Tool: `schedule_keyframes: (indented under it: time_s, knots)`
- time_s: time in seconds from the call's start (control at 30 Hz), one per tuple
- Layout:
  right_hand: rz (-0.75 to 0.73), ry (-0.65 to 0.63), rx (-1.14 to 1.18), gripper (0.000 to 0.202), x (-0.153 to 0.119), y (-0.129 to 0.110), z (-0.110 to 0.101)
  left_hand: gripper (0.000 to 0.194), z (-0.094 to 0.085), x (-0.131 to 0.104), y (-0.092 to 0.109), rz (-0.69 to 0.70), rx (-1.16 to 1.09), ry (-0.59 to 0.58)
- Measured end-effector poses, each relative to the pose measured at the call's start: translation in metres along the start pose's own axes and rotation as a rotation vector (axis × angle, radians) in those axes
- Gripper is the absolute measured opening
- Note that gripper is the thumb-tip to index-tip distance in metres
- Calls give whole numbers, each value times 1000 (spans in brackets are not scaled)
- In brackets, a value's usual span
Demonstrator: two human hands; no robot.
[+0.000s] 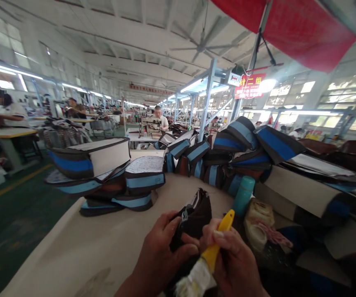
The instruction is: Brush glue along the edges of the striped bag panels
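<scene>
The left hand (165, 243) pinches a dark piece (201, 214) over the near middle of the pale table (116, 235); the right hand (232, 251) is closed round a yellow brush (210, 258) — its whitish bristles pointing near. Right of them stands a teal bottle (243, 196); blue-banded pieces (81, 187) lie stacked far left — more are heaped (236, 136) far right.
</scene>
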State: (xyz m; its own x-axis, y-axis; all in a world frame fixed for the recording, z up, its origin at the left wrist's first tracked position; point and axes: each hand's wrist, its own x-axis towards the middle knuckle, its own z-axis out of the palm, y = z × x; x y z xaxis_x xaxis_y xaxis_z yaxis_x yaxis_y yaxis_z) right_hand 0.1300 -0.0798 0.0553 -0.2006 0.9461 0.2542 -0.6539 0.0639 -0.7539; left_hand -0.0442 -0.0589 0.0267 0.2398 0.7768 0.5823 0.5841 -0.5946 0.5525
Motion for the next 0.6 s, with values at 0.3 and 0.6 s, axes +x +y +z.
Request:
schedule_keyframes:
  time_s: [0.3,0.6]
  knots:
    - [-168,370,-192,20,19,-42,-14,26,-7,21,2,-155,-302,-135]
    - [-481,340,-1015,23,66,-32,-11,25,4,31,18,-230,-377,-195]
